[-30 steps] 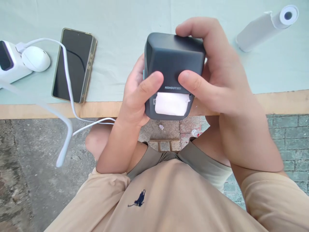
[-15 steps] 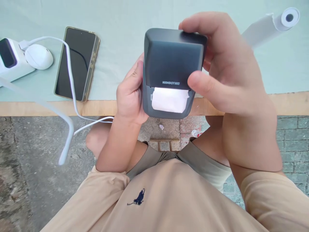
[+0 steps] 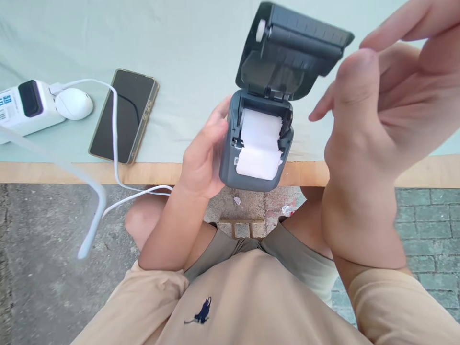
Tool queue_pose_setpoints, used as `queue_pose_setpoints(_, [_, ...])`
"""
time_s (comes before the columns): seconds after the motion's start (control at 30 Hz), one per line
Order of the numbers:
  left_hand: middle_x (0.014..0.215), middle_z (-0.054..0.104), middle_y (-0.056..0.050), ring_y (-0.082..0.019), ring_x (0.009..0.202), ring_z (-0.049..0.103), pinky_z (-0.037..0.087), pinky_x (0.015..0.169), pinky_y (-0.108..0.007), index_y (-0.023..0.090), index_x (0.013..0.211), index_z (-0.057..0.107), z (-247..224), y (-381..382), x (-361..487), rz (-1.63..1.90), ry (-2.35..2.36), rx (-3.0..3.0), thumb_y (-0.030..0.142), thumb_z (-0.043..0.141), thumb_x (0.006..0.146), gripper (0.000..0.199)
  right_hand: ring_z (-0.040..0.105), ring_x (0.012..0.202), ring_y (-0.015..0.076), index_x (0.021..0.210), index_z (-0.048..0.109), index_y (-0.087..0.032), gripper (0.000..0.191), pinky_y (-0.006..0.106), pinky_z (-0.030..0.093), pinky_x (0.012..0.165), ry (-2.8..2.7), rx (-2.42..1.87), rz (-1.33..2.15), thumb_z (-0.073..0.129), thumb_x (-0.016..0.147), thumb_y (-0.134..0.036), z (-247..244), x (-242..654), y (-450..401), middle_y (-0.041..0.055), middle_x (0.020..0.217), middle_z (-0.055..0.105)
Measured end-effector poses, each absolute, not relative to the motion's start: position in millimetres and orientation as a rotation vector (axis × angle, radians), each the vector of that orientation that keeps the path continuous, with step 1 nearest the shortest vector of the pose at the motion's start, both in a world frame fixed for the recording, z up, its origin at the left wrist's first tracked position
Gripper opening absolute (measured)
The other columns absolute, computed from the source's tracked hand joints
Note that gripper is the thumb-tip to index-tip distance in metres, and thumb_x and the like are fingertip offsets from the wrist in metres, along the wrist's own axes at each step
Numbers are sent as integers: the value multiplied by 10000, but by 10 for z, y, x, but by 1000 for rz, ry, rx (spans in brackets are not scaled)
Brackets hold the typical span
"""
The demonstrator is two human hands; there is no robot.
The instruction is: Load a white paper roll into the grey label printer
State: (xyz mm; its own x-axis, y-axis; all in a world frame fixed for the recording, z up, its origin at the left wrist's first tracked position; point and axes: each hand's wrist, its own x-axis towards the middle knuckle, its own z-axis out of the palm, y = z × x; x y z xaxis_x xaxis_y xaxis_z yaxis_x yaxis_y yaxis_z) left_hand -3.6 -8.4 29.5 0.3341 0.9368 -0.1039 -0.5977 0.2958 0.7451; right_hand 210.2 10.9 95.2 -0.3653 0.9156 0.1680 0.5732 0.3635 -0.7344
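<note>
1. Printer [image 3: 258,98] is gaping at one o'clock, left hand [image 3: 204,158] gripping it.
2. Right hand [image 3: 388,100] is hovering at two o'clock, half-curled, apparently empty.
3. Ragged paper [image 3: 260,139] is draping forward; a falling lid [image 3: 287,60] could be creasing it.

Your head-worn camera, looking forward and down past your tan cloth shirt [image 3: 247,297], close above the boxy dark-grey plastic printer [image 3: 266,97], facing the pale-green tablecloth [image 3: 190,52]

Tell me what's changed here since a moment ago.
The lid of the label printer has swung up and back, uncovering white paper inside. The right hand has moved off right, apparently letting go. The left hand still holds the printer; the smartphone still lies on the table.
</note>
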Motion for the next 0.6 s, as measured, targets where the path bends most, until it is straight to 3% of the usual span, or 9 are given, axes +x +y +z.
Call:
queue_pose_setpoints(0.13, [1150, 612, -22, -265, 1264, 496, 476, 985, -418, 253, 1114, 529, 336, -98, 2, 1128, 581, 665, 417, 406, 877, 313, 558, 932, 143, 1174, 488, -262, 441, 265, 471, 727, -2198, -1326, 663, 517, 798, -492, 935, 1900, 31, 33, 981, 595])
queue_pose_setpoints(0.27, [1105, 619, -34, -257, 1219, 537, 511, 919, -418, 246, 1213, 476, 325, -108, -19, 1095, 548, 623, 473, 343, 870, 431, 511, 702, 95, 1089, 548, -263, 329, 251, 396, 618, -2322, -1417, 594, 537, 786, -390, 903, 1670, -28, -1, 952, 617])
queue_pose_setpoints(0.33, [1128, 613, -34, -249, 1104, 605, 545, 778, -357, 255, 1252, 441, 299, -109, -43, 1069, 524, 654, 396, 439, 805, 469, 458, 611, 76, 1109, 544, -270, 359, 256, 357, 573, -2375, -1495, 574, 551, 763, -365, 894, 1628, -25, -15, 944, 624])
queue_pose_setpoints(0.43, [1108, 619, -12, -156, 820, 650, 490, 574, -238, 290, 1276, 409, 256, -114, -61, 1031, 530, 756, 232, 570, 703, 598, 425, 567, 85, 1149, 522, -292, 417, 262, 312, 540, -2462, -1673, 514, 561, 739, -361, 895, 1620, -4, -21, 867, 631])
queue_pose_setpoints(0.5, [1037, 633, 2, -103, 678, 604, 443, 525, -209, 303, 1285, 390, 242, -120, -59, 1018, 551, 795, 168, 590, 678, 653, 438, 570, 90, 1072, 558, -283, 366, 269, 317, 543, -2447, -1704, 518, 592, 714, -348, 911, 1630, 2, -25, 834, 634])
queue_pose_setpoints(0.6, [992, 632, 5, -99, 644, 567, 420, 530, -221, 294, 1259, 406, 241, -123, -52, 1039, 552, 777, 166, 565, 681, 613, 490, 609, 80, 986, 587, -259, 334, 255, 323, 493, -2270, -1535, 643, 656, 662, -298, 936, 1678, 0, -26, 910, 635])
